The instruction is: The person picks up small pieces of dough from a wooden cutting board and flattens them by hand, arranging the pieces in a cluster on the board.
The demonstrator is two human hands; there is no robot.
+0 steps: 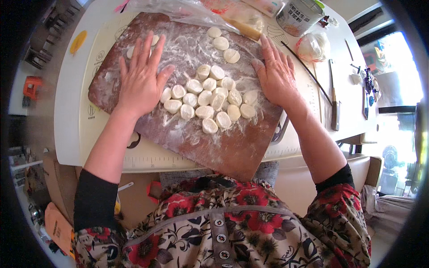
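Note:
A brown wooden board (201, 150) dusted with flour lies before me, one corner jutting past the table's near edge. On its middle is a cluster of small floured dough pieces (204, 97), several touching or overlapping. My left hand (142, 80) is palm down over the board's left part, fingers spread; beneath them, flattened dough rounds (155, 40) show partly. At the board's right edge is my right hand (278, 75), thumb apart from the fingers, holding nothing. Its fingertips are near the end of a wooden rolling pin (248, 29). Three dough rounds (221, 43) form a row at the far right.
Clear plastic bags (181, 11) cover the board's far edge. Beyond my right hand stand a labelled can (299, 18) and a tied bag of white contents (314, 47). A long knife (334, 110) and a thin dark stick (308, 72) lie rightward on the marked mat (281, 152).

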